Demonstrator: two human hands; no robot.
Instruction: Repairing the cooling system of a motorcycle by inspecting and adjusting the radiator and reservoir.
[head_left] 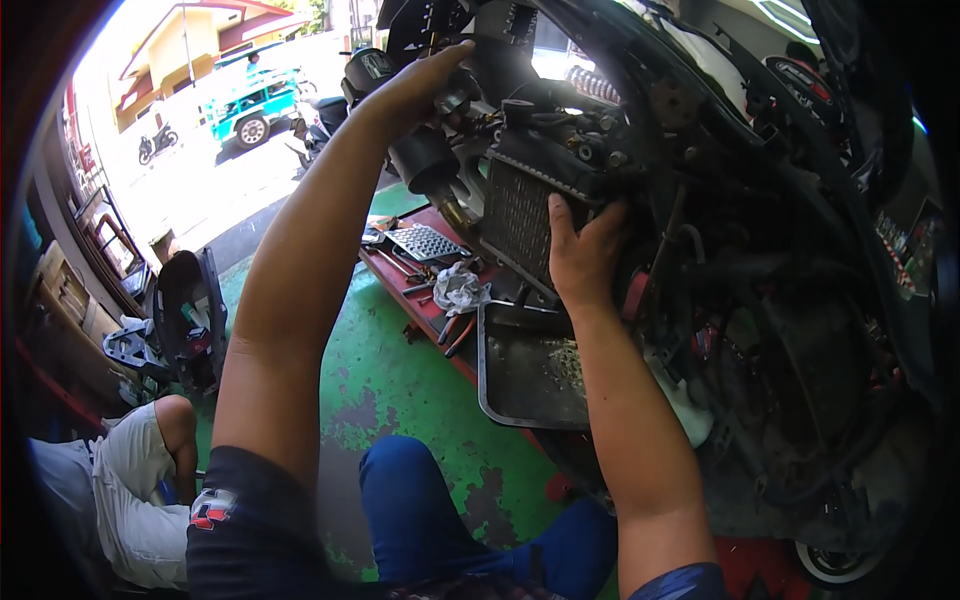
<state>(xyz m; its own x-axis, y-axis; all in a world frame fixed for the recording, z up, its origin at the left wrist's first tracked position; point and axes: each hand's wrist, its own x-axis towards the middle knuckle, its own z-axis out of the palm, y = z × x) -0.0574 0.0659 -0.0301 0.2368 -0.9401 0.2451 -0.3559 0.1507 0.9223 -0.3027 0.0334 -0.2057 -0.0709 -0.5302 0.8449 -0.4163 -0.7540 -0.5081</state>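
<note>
A partly stripped scooter [640, 110] fills the upper right, its frame and engine bare. My right hand [585, 255] is closed at the side of a finned radiator [520, 215], the thumb lying along its face and the other fingers partly hidden behind the edge. Farther off, my left hand [440, 85] reaches high to the engine's far end and curls round a part there; the back of the hand covers most of what it grips. A dark cylindrical part [423, 160] sits just below that hand.
Under the engine, a red lift table [425, 290] carries tools, a crumpled rag [460, 290] and a perforated metal plate [425, 243]. A metal drip tray [525, 395] holds some debris. At the lower left another person [140, 500] sits near black plastic body panels [188, 315].
</note>
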